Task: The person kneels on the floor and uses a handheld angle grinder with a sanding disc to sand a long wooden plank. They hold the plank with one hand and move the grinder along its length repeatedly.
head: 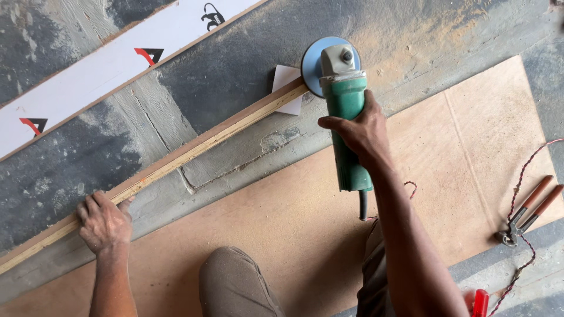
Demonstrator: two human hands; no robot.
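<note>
1. Your right fingers [335,123] are wrapped tight around the green body of the angle grinder [346,117], thumb on one side, the rest curled over the top.
2. Your right hand [358,132] holds the grinder pointing away from you, its blue disc [314,58] at the far end touching the end of the long wooden strip [176,161].
3. Your left fingers [91,208] are bent over the near part of that strip, pressing it down; your left hand [104,226] grips nothing else.
4. The strip lies on its edge across the grey concrete floor [235,70], running slantwise from the lower left up to the disc.
5. A small white sheet [285,79] lies under the strip's far end, just beside the disc.
6. A long white board [106,64] with red and black marks lies farther off, roughly parallel to the strip and well apart from it.
7. You kneel on a brown hardboard sheet [470,141]; your knee [232,282] shows at the bottom between your arms.
8. The grinder's grey cord [363,205] hangs from its rear end.
9. Red-handled pliers [529,211] lie at the right on the sheet's edge, with a twisted red-and-white wire [520,176] running past them.
10. A small red object [480,302] shows at the bottom edge; what it is cannot be told.
</note>
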